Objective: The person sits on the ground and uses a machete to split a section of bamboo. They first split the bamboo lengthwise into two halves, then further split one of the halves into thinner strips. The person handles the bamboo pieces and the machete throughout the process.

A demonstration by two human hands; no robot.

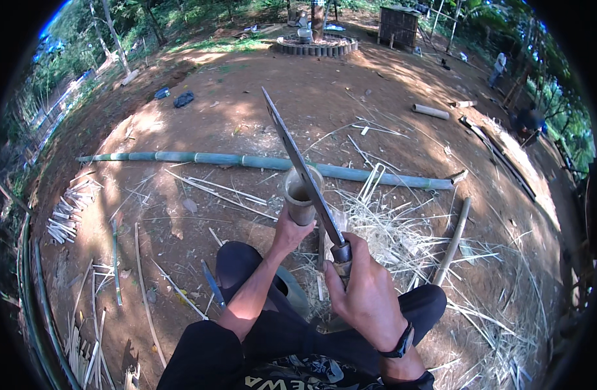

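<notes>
My left hand [291,235] is wrapped around a short bamboo tube [301,213], held upright with its hollow mouth facing up. In my right hand [371,300] is a machete [287,140], gripped by its handle. Its long blade points up and away to the left, crossing in front of the tube's mouth. From this angle I cannot tell whether blade and tube touch. A wider, pale green bamboo piece [293,294] lies between my legs, partly hidden by my left forearm. Beside my left knee is a second blade [213,283].
A long green bamboo pole [214,158] lies across the dirt ahead. Shavings [393,234] are heaped at the right, by a thinner bamboo pole [453,242]. Short split sticks [69,211] are piled at the left. One person [499,67] stands far right.
</notes>
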